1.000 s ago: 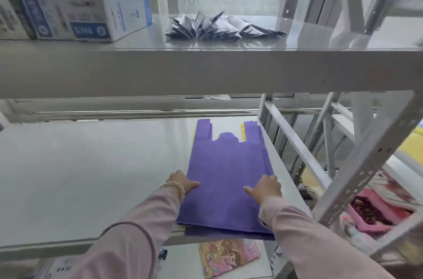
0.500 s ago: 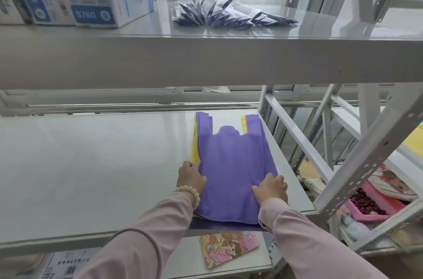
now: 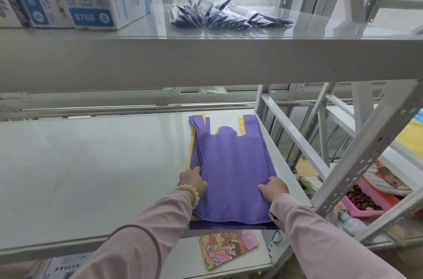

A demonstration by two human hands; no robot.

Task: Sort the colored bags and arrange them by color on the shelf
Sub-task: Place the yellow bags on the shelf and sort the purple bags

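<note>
on the middle shelf [image 3: 91,164], near its right end, the left hand [image 3: 192,181] grips with curled fingers the left edge of the purple bags [image 3: 231,159]. they lie flat on a yellow bag [image 3: 191,148]. the right hand [image 3: 274,189] pinches their right side, fingers curled.

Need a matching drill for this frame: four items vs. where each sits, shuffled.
1 purple bag
2 yellow bag
3 dark packets
4 cartoon pouch

A on the upper shelf
B on the lower shelf
C top of the stack on the middle shelf
D under the purple bag, only edges showing

Pairs: 1-C, 2-D, 3-A, 4-B
</note>
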